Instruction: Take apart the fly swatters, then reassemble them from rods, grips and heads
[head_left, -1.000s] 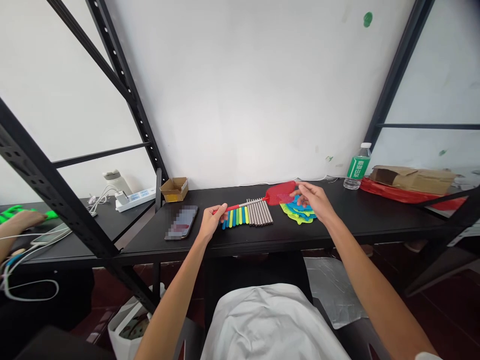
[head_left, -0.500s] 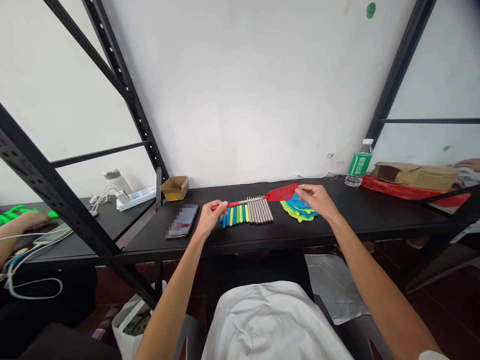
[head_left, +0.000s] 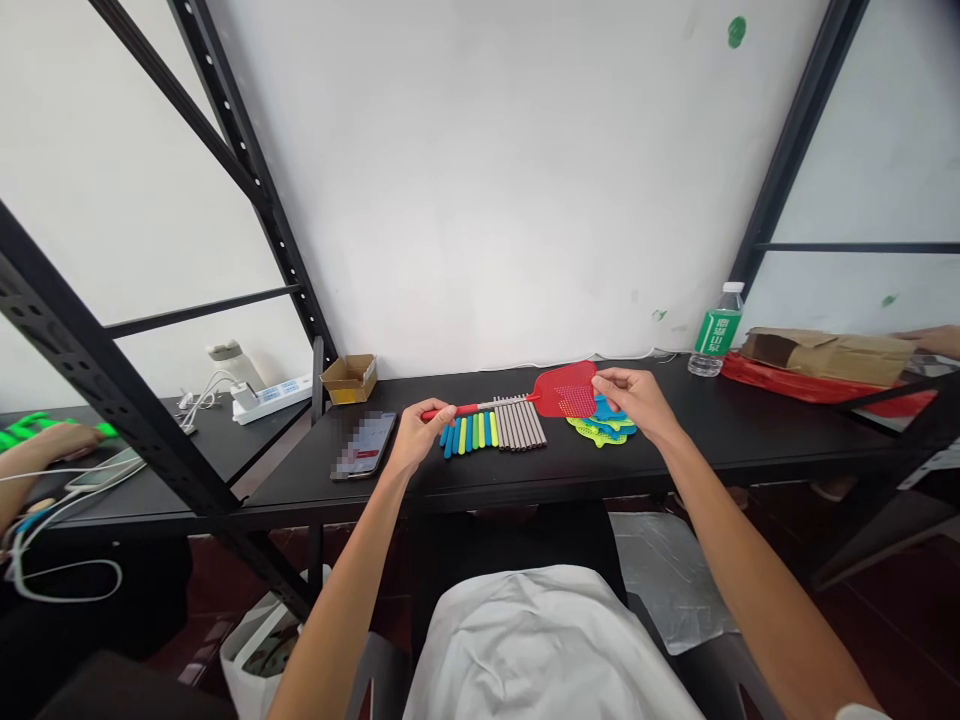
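Note:
A red fly swatter (head_left: 559, 392) with a grey metal shaft is held level above the table between both hands. My left hand (head_left: 421, 430) is closed round its red handle. With thumb and fingers, my right hand (head_left: 634, 398) pinches the far edge of the perforated paddle. Beneath it lies a row of blue, green and yellow handles (head_left: 469, 433), side by side with a row of grey metal rods (head_left: 520, 425). Blue and yellow-green swatter heads (head_left: 600, 432) are piled below my right hand, partly hidden by the red paddle.
A phone (head_left: 366, 446) and a small open cardboard box (head_left: 349, 379) are on the left. A water bottle (head_left: 718, 332) and a cardboard package (head_left: 825, 355) on red plastic stand at right. Black shelf posts (head_left: 247, 150) frame the table (head_left: 705, 440). Another person's hand (head_left: 67, 440) is at far left.
The red paddle has turned so its broad face now shows more fully. Both hands keep their hold in nearly the same places.

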